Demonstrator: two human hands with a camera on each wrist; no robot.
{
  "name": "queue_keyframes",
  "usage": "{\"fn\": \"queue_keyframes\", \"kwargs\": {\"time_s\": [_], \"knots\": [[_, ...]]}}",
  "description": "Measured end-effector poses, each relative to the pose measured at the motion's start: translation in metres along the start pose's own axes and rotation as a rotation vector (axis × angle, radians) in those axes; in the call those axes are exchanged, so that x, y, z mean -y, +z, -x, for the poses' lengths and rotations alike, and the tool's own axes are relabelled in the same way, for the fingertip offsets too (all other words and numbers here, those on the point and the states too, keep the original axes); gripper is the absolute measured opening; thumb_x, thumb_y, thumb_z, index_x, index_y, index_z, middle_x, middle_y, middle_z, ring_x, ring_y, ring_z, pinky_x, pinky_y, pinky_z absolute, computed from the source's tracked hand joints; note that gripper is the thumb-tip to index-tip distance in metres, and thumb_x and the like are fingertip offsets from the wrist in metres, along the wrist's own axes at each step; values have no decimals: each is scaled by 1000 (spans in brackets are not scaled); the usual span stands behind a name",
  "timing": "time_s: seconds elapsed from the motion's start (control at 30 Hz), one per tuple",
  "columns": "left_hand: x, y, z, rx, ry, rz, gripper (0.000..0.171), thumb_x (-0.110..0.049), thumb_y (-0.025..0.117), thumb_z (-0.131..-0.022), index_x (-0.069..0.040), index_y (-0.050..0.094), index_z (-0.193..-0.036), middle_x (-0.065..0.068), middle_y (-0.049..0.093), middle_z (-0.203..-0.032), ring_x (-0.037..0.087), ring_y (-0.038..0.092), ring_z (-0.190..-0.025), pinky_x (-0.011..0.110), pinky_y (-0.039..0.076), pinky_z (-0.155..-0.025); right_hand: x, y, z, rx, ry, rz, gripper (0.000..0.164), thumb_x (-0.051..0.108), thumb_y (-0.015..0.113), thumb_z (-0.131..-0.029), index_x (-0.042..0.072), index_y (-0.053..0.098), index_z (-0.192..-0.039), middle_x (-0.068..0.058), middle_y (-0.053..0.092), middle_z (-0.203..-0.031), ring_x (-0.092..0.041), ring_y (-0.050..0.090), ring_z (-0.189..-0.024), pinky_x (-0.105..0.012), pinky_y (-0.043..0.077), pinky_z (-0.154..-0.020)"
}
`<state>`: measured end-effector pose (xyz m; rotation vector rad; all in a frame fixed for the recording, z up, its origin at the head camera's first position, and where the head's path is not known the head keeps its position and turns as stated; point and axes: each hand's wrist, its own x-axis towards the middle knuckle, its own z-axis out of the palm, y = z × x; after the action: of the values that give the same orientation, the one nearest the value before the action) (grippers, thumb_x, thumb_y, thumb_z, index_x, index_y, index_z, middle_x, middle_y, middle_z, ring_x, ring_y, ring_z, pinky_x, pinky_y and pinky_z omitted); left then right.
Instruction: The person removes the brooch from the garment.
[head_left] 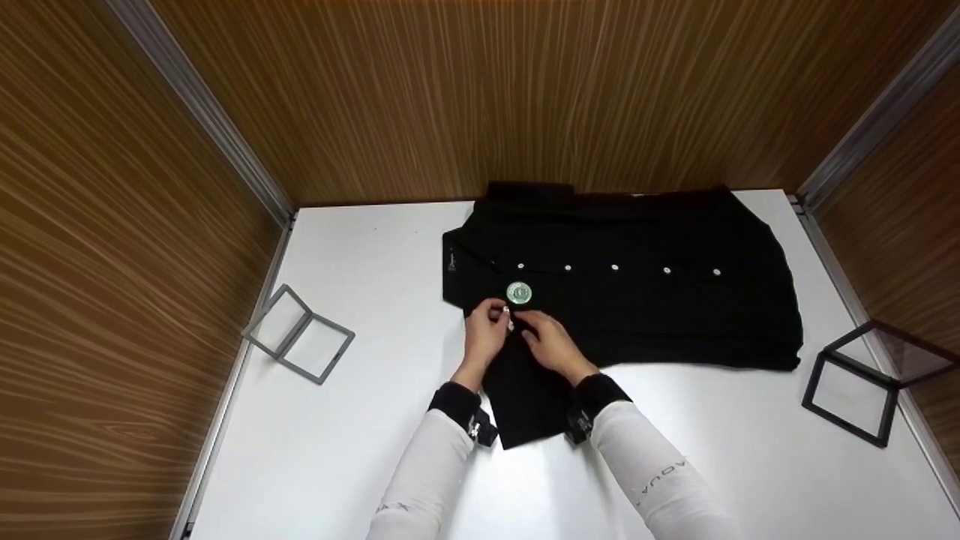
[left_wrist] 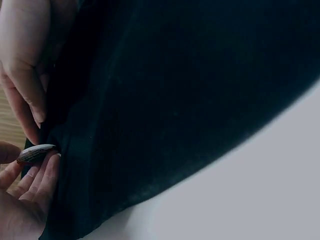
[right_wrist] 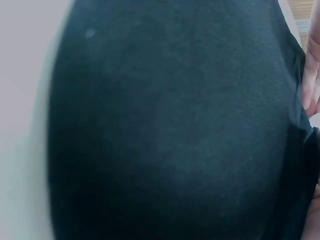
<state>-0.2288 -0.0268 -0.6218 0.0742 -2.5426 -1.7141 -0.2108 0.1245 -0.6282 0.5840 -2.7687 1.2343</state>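
A black button-up shirt (head_left: 675, 322) lies flat on the white bench (head_left: 322, 450), collar to the left, its row of white buttons facing up. A green round badge (head_left: 519, 292) rests on the chest. Just below it, the left hand (head_left: 486, 334) pinches a second badge (left_wrist: 37, 153), seen nearly edge-on in the left wrist view, between thumb and curled fingers, against the fabric. The right hand (head_left: 553, 345) has its fingers reaching to the cloth beside this badge; whether they grip a fold cannot be told. The step in hand appears to be working the second badge onto the shirt; the next move probably calls for steadying the cloth while securing any fastening behind the badge, which is hidden here.
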Motion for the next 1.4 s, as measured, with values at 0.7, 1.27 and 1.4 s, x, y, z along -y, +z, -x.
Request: {"fn": "queue_keyframes", "kwargs": {"time_s": [0.7, 1.27, 1.4], "knots": [[6, -4, 6, 19, -284, 463, 26, 2, 57, -96, 15, 58, -118, 27, 64, -111, 31, 65, -95, 35, 58, -76, 1, 4, 5, 25, -65, 144, 39, 0, 62, -93, 2, 61, -131, -21, 57, -128, -39, 51, -121, -49, 38, -105], [9, -4, 6, 14, -265, 451, 23, 6, 56, -95, 19, 60, -114, 30, 65, -111, 31, 68, -91, 33, 58, -74, 3, 5, 6, 23, -88, 176, 37, 1, 60, -93, 3, 61, -130, -24, 55, -128, -43, 49, -121, -53, 38, -104], [10, -4, 6, 12, -260, 439, 23, 6, 56, -95, 19, 60, -114, 30, 65, -111, 31, 69, -89, 32, 58, -72, 3, 6, 6, 37, -74, 200, 38, 3, 60, -94, 3, 60, -132, -24, 54, -130, -43, 48, -123, -53, 37, -104]]}}
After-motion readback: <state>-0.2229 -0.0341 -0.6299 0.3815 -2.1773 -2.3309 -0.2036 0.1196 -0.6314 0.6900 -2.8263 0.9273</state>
